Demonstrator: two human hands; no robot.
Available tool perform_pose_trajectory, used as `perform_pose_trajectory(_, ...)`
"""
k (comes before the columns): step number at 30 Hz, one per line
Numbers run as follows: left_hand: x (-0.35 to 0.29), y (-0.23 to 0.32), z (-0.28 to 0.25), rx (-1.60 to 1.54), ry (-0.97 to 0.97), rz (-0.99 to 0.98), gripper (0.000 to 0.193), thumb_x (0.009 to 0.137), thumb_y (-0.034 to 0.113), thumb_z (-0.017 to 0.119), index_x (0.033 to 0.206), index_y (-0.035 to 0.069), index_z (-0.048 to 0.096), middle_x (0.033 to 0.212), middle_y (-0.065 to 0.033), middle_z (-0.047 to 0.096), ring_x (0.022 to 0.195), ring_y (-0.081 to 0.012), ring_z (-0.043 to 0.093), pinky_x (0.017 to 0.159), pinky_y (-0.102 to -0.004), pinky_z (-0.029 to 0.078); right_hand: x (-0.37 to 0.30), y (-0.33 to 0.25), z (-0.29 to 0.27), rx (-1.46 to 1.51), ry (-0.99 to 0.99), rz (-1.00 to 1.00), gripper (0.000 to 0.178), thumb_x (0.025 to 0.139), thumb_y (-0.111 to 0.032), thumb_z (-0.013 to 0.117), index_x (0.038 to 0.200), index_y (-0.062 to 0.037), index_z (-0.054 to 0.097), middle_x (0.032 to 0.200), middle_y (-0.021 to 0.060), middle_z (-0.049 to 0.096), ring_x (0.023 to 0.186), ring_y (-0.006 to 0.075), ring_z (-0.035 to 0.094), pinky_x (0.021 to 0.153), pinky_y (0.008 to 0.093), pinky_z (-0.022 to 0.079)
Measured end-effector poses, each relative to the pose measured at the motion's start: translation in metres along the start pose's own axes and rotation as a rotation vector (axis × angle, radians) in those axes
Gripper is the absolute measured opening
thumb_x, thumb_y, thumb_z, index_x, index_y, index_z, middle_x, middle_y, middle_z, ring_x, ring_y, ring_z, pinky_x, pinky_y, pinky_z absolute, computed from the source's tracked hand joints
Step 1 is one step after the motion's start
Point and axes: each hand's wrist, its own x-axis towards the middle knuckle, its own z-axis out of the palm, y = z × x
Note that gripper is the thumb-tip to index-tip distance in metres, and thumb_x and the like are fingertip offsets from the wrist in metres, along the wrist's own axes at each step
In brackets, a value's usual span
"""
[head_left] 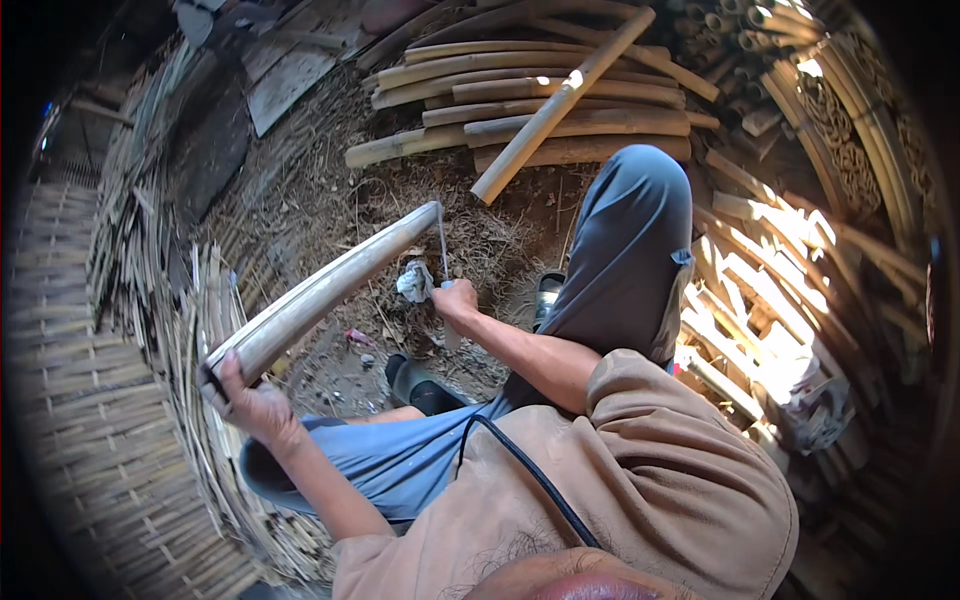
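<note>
My left hand (258, 405) is wrapped round the near end of a thick bamboo length (330, 282), which slants up and away to the right. In my right hand (458, 303) is the handle of a knife (443, 250). Its narrow blade points away from me, and the tip meets or overlaps the bamboo's far end; whether it cuts in, I cannot tell. Beside my right fist, a crumpled whitish wad (415, 282) lies on the littered ground.
Beyond my knees lie stacked bamboo lengths (570, 122), with one pole (565, 100) resting slantwise over them. Thin split strips (150, 250) and woven bamboo matting (90, 370) are at left. Sunlit bamboo pieces (770, 300) and a plastic bag (818, 412) lie at right.
</note>
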Motion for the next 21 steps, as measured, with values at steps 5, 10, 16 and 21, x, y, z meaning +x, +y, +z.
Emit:
perform_pose_trajectory(5, 0.048, 0.052, 0.017, -0.059, 0.001, -0.043, 0.044, 0.092, 0.025, 0.072, 0.125, -0.002, 0.064, 0.121, -0.0146, 0.066, 0.112, -0.0284, 0.065, 0.104, -0.0412, 0.049, -0.002, 0.003, -0.001, 0.145, 0.011, 0.241, 0.030, 0.081, -0.021, 0.070, 0.094, 0.0050, 0.074, 0.096, 0.0245, 0.076, 0.097, 0.0369, 0.075, 0.087, 0.0444, 0.058)
perform_pose_trajectory(10, 0.075, 0.027, 0.136, 0.352, -0.549, 0.136, 0.065, 0.090, -0.016, 0.057, 0.150, 0.001, 0.039, 0.146, -0.0272, 0.046, 0.128, -0.0417, 0.056, 0.112, -0.0553, 0.049, -0.018, -0.001, -0.002, 0.073, -0.047, 0.053, 0.029, 0.082, -0.021, 0.070, 0.095, 0.0047, 0.075, 0.092, 0.0235, 0.076, 0.088, 0.0387, 0.076, 0.080, 0.0482, 0.058)
perform_pose_trajectory(16, 0.052, -0.075, 0.262, -0.330, -0.567, -0.656, 0.065, 0.102, 0.031, 0.057, 0.155, 0.002, 0.033, 0.166, -0.0299, 0.015, 0.151, -0.0474, 0.027, 0.121, -0.0620, 0.033, -0.043, -0.008, -0.014, -0.059, -0.156, -0.142, 0.029, 0.081, -0.023, 0.070, 0.094, 0.0029, 0.075, 0.092, 0.0259, 0.074, 0.089, 0.0400, 0.075, 0.080, 0.0479, 0.059)
perform_pose_trajectory(21, 0.085, -0.134, 0.249, -0.296, -1.347, -0.165, 0.103, 0.078, 0.058, 0.083, 0.145, -0.009, 0.042, 0.130, -0.0230, 0.063, 0.118, -0.0388, 0.064, 0.106, -0.0463, 0.051, -0.042, -0.029, -0.038, 0.016, -0.157, -0.255, 0.030, 0.081, -0.020, 0.068, 0.102, 0.0008, 0.072, 0.087, 0.0225, 0.073, 0.082, 0.0386, 0.073, 0.072, 0.0497, 0.057)
